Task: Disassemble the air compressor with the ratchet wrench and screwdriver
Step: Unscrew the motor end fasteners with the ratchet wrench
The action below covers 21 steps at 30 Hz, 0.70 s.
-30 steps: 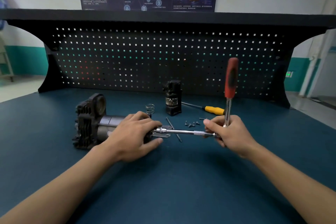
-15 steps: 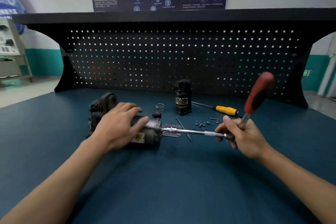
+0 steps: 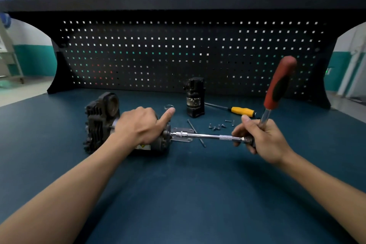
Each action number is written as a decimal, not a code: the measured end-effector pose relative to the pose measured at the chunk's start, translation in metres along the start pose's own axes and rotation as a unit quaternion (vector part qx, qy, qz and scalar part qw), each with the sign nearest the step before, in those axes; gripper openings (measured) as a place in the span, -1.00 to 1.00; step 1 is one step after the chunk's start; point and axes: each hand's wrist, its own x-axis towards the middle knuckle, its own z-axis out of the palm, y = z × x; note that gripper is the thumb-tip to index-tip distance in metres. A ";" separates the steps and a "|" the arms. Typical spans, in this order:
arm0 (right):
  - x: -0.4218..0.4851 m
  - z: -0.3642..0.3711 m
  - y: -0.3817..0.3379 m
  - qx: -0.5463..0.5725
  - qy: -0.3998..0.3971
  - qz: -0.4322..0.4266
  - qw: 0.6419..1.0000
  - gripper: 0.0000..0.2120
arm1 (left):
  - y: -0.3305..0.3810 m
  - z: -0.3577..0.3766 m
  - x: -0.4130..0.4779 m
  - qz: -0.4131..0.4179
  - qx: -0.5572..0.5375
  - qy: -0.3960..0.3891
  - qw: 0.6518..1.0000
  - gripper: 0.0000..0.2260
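Now that the ratchet wrench (image 3: 279, 85) handle leans off to the right instead of standing upright as it did a second back, this reads as one stroke on the end fastener. Right hand (image 3: 259, 138) grips the wrench at its head, fingers curled round it, thumb up by the shank. Extension bar (image 3: 206, 135) runs level to the left, socket on the right end of the air compressor (image 3: 101, 123); the fastener itself is hidden. Compressor lies on its side on the surface (image 3: 178, 194), left of centre, finned head to the left. Left hand (image 3: 138, 127) has slid back off the end cap onto the motor barrel and wraps over it, one finger sticking out far-right. Meaning: firmer counter-hold, fastener probably turning, not out yet. Screwdriver (image 3: 242, 111) idle at far right, loose screws (image 3: 217, 126) just near of it. Next, likely: ratchet back, repeat. Risk: socket slips off if the bar sags.
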 end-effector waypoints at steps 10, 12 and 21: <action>0.013 -0.019 -0.021 0.220 -0.114 0.416 0.875 -0.70 | 0.001 -0.004 -0.003 -0.001 -0.010 0.011 1.000 -0.19; 0.013 -0.019 -0.018 0.250 -0.123 0.434 0.857 -0.73 | 0.001 -0.004 -0.004 0.003 -0.006 0.014 1.000 -0.19; 0.000 -0.003 -0.006 0.048 -0.073 0.219 0.972 -0.75 | -0.008 0.002 0.004 0.049 0.007 0.005 0.999 -0.15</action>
